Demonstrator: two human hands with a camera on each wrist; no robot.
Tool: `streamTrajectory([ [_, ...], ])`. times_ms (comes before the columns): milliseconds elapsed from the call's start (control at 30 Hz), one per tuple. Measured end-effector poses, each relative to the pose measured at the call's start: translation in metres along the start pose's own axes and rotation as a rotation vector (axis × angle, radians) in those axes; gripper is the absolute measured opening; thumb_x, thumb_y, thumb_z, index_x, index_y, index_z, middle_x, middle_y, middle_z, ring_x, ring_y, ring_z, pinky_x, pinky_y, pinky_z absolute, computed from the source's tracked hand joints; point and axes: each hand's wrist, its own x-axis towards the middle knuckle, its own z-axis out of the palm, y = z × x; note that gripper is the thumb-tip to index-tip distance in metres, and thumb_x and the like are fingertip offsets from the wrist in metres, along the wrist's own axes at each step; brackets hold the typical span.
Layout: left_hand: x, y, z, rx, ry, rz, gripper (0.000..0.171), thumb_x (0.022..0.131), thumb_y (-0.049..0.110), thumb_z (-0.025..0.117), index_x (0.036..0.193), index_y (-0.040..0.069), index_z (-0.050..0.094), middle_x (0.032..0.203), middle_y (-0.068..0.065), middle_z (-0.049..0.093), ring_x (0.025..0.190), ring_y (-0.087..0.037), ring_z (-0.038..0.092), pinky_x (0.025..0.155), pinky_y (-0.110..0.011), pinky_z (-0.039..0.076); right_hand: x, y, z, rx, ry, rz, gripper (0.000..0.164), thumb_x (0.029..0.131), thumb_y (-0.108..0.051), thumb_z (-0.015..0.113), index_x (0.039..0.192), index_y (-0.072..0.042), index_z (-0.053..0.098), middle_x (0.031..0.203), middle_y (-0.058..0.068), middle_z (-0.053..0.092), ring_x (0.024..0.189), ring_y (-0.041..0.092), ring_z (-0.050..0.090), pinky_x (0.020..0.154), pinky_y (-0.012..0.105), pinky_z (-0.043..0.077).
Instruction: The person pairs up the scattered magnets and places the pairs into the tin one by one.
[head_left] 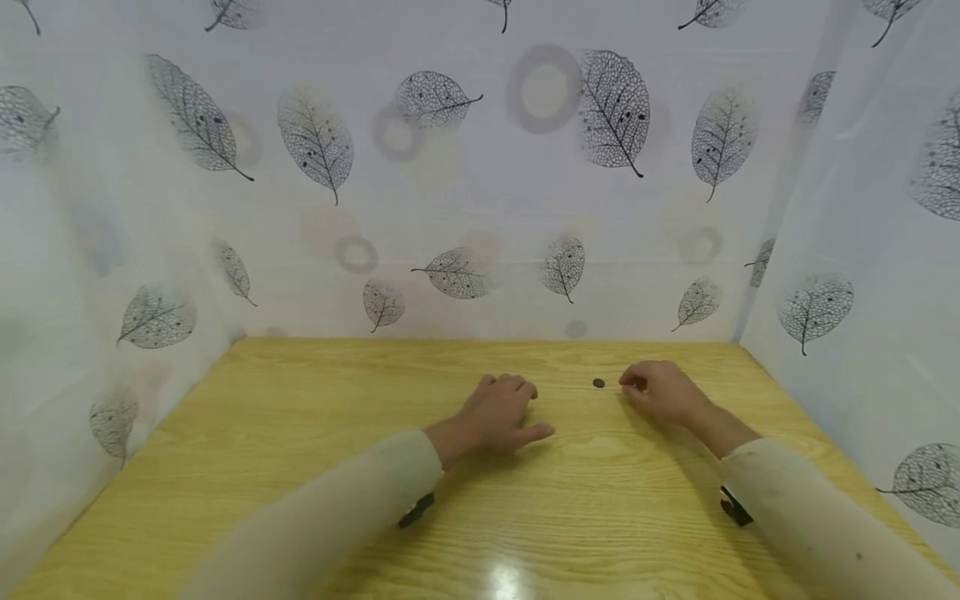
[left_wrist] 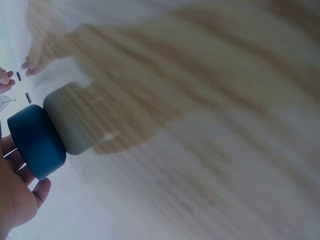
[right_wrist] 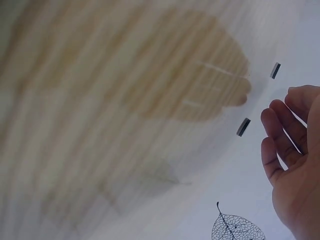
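A small dark disc (head_left: 598,383) lies flat on the table toward the back right. Just to its right, fingertips close beside it, is my right hand (head_left: 660,390), its fingers loosely bent with nothing between them. In the right wrist view the disc (right_wrist: 275,70) shows edge-on near the fingertips. My left hand (head_left: 498,417) is palm down over the table, left of the disc, with its thumb stretched out toward the right. A blue round cap-like piece (left_wrist: 36,141) stands on the table by the left fingers and thumb in the left wrist view. From the head view that hand hides it.
The glossy wooden table (head_left: 315,392) mirrors the hands and small things. A pale curtain (head_left: 480,192) printed with dark leaves rises along its back and both sides. Small black devices (head_left: 735,507) sit under both sleeves.
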Motion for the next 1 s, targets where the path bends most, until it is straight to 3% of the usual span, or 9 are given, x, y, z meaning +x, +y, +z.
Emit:
streamTrajectory([
  [333,0.011,0.009,0.004,0.011,-0.006,0.008,0.064,0.097,0.066,0.044,0.129,0.013,0.061,0.127,-0.002,0.063,0.119,-0.021,0.057,0.102,-0.044,0.041,-0.001,0.006,-0.005,-0.010,-0.027,0.029,0.013,0.090,-0.009,0.067,0.099,-0.001,0.074,0.087,0.005,0.071,0.079,0.019,0.065,0.076,0.043,0.054],
  [633,0.021,0.020,0.007,0.054,-0.027,0.022,0.064,0.097,0.066,0.042,0.130,0.014,0.060,0.127,-0.001,0.062,0.116,-0.019,0.057,0.099,-0.041,0.042,-0.002,0.009,-0.007,-0.041,-0.045,0.027,0.013,0.090,-0.007,0.068,0.100,0.001,0.073,0.091,0.010,0.073,0.080,0.022,0.066,0.077,0.044,0.055],
  [1000,0.037,0.035,0.008,0.090,-0.064,-0.009,0.062,0.098,0.067,0.039,0.133,0.018,0.056,0.130,0.004,0.059,0.119,-0.016,0.056,0.098,-0.038,0.041,-0.001,0.011,-0.008,-0.055,-0.088,0.064,0.021,0.092,-0.009,0.067,0.108,0.005,0.072,0.102,0.019,0.073,0.089,0.032,0.069,0.081,0.048,0.055],
])
